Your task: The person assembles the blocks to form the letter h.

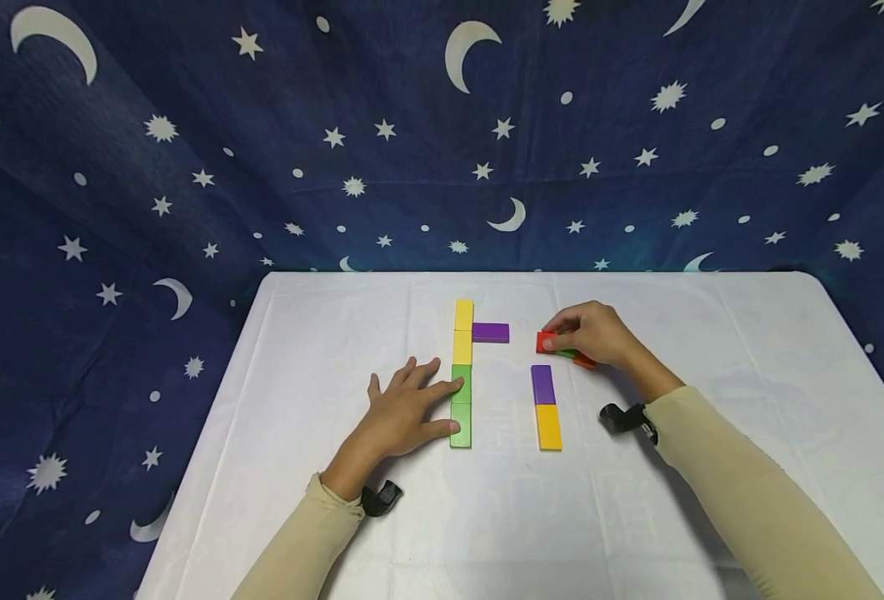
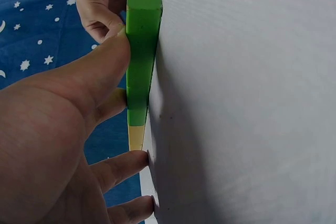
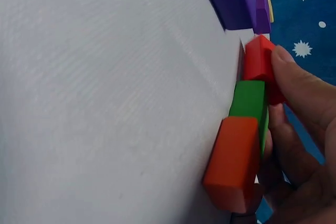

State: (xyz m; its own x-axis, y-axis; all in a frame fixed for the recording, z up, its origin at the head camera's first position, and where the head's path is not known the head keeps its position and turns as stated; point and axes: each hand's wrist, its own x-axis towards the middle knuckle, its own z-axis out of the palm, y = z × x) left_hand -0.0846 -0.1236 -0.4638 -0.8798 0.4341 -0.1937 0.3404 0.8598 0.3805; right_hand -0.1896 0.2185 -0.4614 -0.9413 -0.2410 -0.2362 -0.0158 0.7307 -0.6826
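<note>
Head view: on the table [image 1: 486,533], a red block [image 1: 542,337] is pinched between the thumb and fingers of the right hand [image 1: 595,333], so that grip is narrow and filled. From the right wrist, a small green block [image 3: 249,98] and an orange block [image 3: 233,153] are seen in line with the red block; both are partly covered by the hand in the head view. The left hand [image 1: 398,417] is spread wide, its fingers straight; the upper green block [image 1: 461,372] and lower green block [image 1: 465,414] are touched by its index finger and thumb. Beyond these, the column is continued by two yellow blocks [image 1: 462,347], and a purple block [image 1: 490,333] is set crosswise on its right side. Near the red block, on the person's side, a second purple block [image 1: 542,385] is placed end to end with an amber block [image 1: 549,427].
</note>
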